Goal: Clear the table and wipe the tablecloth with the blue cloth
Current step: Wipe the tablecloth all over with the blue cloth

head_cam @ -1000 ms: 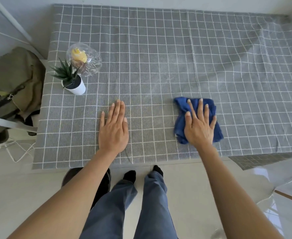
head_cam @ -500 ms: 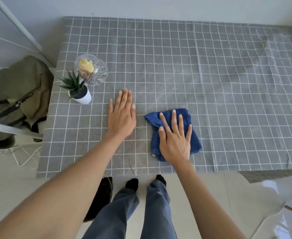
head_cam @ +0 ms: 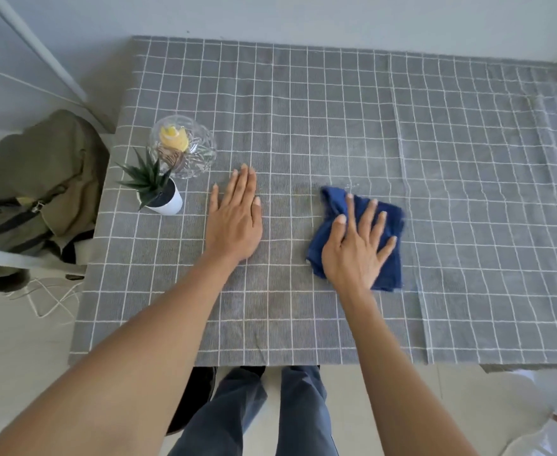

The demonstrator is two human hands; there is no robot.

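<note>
1. My right hand (head_cam: 357, 250) lies flat with fingers spread on the crumpled dark blue cloth (head_cam: 387, 238), pressing it onto the grey tablecloth with the white grid (head_cam: 336, 110). It isn't gripping the cloth, just an open palm pinning it down. The cloth sits near the middle of the table, a little toward the front edge.
2. My left hand (head_cam: 236, 218) is open too, fingers together, palm down on bare tablecloth just to the left of the cloth. It holds nothing and, I'd say, is steadying the fabric.
3. Wiping looks under way. The cloth's edges are blurred, and the patch between my hands reads slightly darker — possibly damp, though I can't be sure.
4. Clearing is mostly done, as I judge it: the big middle and right stretches carry nothing.
5. Still on the table at the left edge are a small spiky green plant in a white pot (head_cam: 158, 189) and, just behind it and touching or nearly so, a cut-glass bowl with something yellow inside (head_cam: 183, 149).
6. Left to do — move those two off, wipe their corner, then the far side and the rumpled right end.
</note>
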